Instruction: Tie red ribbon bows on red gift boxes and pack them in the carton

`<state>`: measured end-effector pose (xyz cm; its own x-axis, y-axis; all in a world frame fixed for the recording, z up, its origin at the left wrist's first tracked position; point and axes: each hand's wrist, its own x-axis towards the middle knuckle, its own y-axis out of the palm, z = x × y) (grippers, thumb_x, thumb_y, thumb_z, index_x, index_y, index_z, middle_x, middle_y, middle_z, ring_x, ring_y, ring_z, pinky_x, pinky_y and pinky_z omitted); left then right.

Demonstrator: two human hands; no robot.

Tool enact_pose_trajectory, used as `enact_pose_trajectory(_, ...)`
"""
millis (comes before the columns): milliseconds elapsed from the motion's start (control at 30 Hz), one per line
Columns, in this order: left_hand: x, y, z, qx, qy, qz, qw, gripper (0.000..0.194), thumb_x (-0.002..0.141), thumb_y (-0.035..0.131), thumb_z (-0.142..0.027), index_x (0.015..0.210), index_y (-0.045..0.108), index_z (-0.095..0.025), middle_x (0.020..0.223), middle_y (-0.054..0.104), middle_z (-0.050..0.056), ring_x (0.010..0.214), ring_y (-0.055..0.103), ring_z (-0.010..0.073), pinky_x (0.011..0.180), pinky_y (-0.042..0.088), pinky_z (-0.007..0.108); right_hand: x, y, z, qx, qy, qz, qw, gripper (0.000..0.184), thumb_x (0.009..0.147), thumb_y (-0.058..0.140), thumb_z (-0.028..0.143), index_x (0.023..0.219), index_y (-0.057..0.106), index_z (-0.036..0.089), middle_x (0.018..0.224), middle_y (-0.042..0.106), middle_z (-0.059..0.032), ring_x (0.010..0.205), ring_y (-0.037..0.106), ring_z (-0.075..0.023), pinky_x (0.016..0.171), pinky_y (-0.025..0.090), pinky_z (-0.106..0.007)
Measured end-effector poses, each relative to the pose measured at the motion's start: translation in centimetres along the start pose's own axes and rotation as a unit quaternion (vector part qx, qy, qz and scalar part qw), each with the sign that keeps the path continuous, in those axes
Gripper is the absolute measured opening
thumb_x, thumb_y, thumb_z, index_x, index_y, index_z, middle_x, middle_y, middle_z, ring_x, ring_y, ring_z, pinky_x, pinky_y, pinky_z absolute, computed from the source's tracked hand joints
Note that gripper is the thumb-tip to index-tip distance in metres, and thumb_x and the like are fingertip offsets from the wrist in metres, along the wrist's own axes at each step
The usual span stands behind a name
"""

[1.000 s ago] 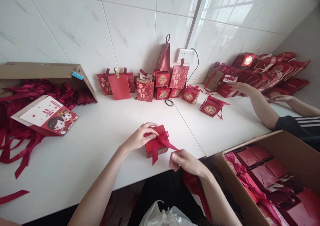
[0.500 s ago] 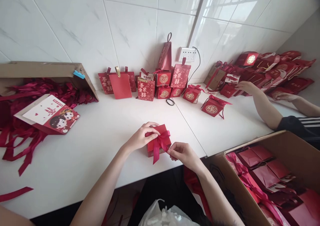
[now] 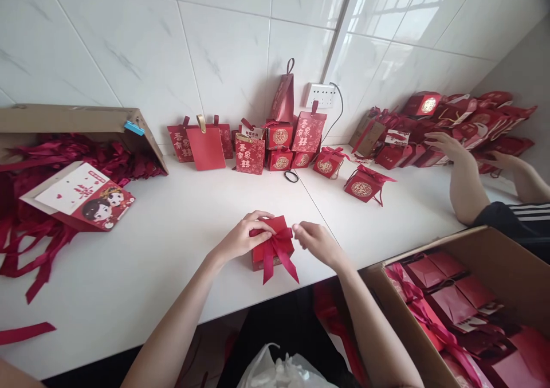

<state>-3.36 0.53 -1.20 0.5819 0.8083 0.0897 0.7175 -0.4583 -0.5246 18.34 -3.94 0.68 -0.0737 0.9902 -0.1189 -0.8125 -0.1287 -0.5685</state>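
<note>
A small red gift box (image 3: 271, 247) sits on the white table (image 3: 163, 245) near its front edge, tied with a dark red ribbon bow (image 3: 278, 245) whose two tails hang over the front. My left hand (image 3: 243, 236) grips the box's left top corner, fingers curled on the bow's left loop. My right hand (image 3: 315, 242) is at the box's right side, fingertips pinching the bow's right loop.
Finished red boxes and bags (image 3: 279, 141) stand along the tiled wall. A cardboard box of loose ribbons (image 3: 64, 159) lies at left, an open carton of red flat packs (image 3: 455, 296) at right. Another person's arms (image 3: 464, 176) reach toward a red pile (image 3: 468, 124). A black hair tie (image 3: 291, 176) lies on the table.
My right hand let go of the ribbon tail it was pulling out to the lower right and moved up to the bow's right loop. The other person's hand shifted right toward the pile.
</note>
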Motion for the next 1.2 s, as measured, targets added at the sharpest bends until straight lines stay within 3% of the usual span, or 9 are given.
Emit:
enact_pose_trajectory(67, -0.3, 0.3, -0.1, 0.008, 0.004, -0.029, 1.0, 0.022, 0.086, 0.05, -0.039, 0.095, 0.067, -0.027, 0.126, 0.052, 0.003, 0.12, 0.048, 0.0209, 0.102, 0.041, 0.035, 0.6, 1.6, 0.6, -0.005, -0.002, 0.011, 1.0, 0.046, 0.082, 0.044, 0.059, 0.058, 0.038, 0.021, 0.053, 0.041, 0.0045, 0.049, 0.036, -0.0098, 0.047, 0.029, -0.023)
enact_pose_trajectory(167, -1.5, 1.1, -0.6, 0.052, -0.029, -0.194, 0.979, 0.034, 0.081, 0.056, -0.042, 0.11, 0.055, -0.024, 0.118, 0.054, 0.007, 0.112, 0.052, 0.021, 0.089, 0.047, 0.033, 0.8, 2.9, 0.5, 0.038, -0.005, 0.008, 0.999, 0.041, 0.083, 0.045, 0.052, 0.059, 0.031, 0.021, 0.054, 0.034, 0.006, 0.049, 0.03, -0.0087, 0.046, 0.024, -0.023)
enact_pose_trajectory(233, -2.4, 1.7, -1.2, 0.081, -0.104, -0.288, 0.948, 0.031, 0.08, 0.054, -0.046, 0.099, 0.052, -0.022, 0.096, 0.059, 0.005, 0.089, 0.059, 0.0191, 0.073, 0.049, 0.03, 0.7, 3.1, 0.2, 0.069, -0.016, 0.014, 0.997, 0.038, 0.084, 0.045, 0.049, 0.061, 0.033, 0.021, 0.055, 0.036, 0.0055, 0.05, 0.032, -0.0089, 0.047, 0.026, -0.023)
enact_pose_trajectory(267, -2.8, 1.9, -1.5, 0.084, -0.145, -0.299, 0.939, 0.028, 0.081, 0.051, -0.049, 0.089, 0.05, -0.022, 0.083, 0.058, 0.002, 0.075, 0.059, 0.0172, 0.065, 0.048, 0.028, 0.7, 3.2, 0.0, 0.078, -0.023, 0.01, 0.997, 0.037, 0.084, 0.045, 0.049, 0.062, 0.035, 0.021, 0.056, 0.037, 0.0053, 0.051, 0.033, -0.009, 0.047, 0.026, -0.023)
enact_pose_trajectory(367, -3.4, 2.3, -2.3, 0.057, -0.214, -0.246, 0.944, 0.037, 0.084, 0.042, -0.056, 0.067, 0.04, -0.022, 0.056, 0.048, -0.004, 0.049, 0.048, 0.013, 0.049, 0.038, 0.024, 0.4, 3.4, -0.4, 0.082, -0.038, -0.015, 0.996, 0.036, 0.084, 0.046, 0.049, 0.063, 0.036, 0.021, 0.055, 0.037, 0.0052, 0.052, 0.033, -0.0095, 0.048, 0.027, -0.023)
enact_pose_trajectory(633, -3.6, 2.2, -1.7, -0.028, -0.252, -0.205, 0.946, 0.05, 0.081, 0.044, -0.058, 0.054, 0.025, -0.02, 0.049, 0.027, -0.005, 0.045, 0.028, 0.0095, 0.045, 0.023, 0.023, -0.1, 3.8, -0.6, 0.127, -0.032, -0.028, 0.991, 0.037, 0.084, 0.047, 0.051, 0.064, 0.036, 0.021, 0.057, 0.038, 0.005, 0.054, 0.035, -0.0105, 0.05, 0.029, -0.024)
enact_pose_trajectory(800, -3.9, 2.3, -1.3, -0.088, -0.195, -0.216, 0.953, 0.044, 0.083, 0.047, -0.051, 0.057, 0.03, -0.02, 0.054, 0.027, -0.005, 0.05, 0.027, 0.009, 0.048, 0.024, 0.023, 0.0, 3.9, -0.6, 0.2, -0.027, -0.011, 0.979, 0.042, 0.088, 0.039, 0.052, 0.061, 0.034, 0.021, 0.06, 0.037, 0.0039, 0.056, 0.036, -0.0106, 0.053, 0.031, -0.024)
enact_pose_trajectory(1033, -3.4, 2.7, 0.1, -0.151, -0.159, -0.237, 0.946, 0.041, 0.084, 0.046, -0.049, 0.06, 0.029, -0.02, 0.054, 0.025, -0.006, 0.048, 0.025, 0.0081, 0.045, 0.024, 0.021, 0.5, 5.1, -1.8, 0.341, -0.024, -0.015, 0.94, 0.037, 0.084, 0.051, 0.045, 0.059, 0.038, 0.02, 0.057, 0.037, 0.005, 0.053, 0.033, -0.0097, 0.053, 0.029, -0.024)
enact_pose_trajectory(1200, -3.3, 3.2, 0.8, -0.193, -0.142, -0.234, 0.942, 0.042, 0.083, 0.047, -0.052, 0.061, 0.03, -0.021, 0.053, 0.024, -0.007, 0.047, 0.022, 0.0073, 0.043, 0.022, 0.02, 1.0, 6.3, -3.4, 0.391, -0.033, -0.029, 0.919, 0.038, 0.082, 0.052, 0.049, 0.061, 0.039, 0.021, 0.058, 0.037, 0.0045, 0.053, 0.032, -0.0098, 0.052, 0.027, -0.024)
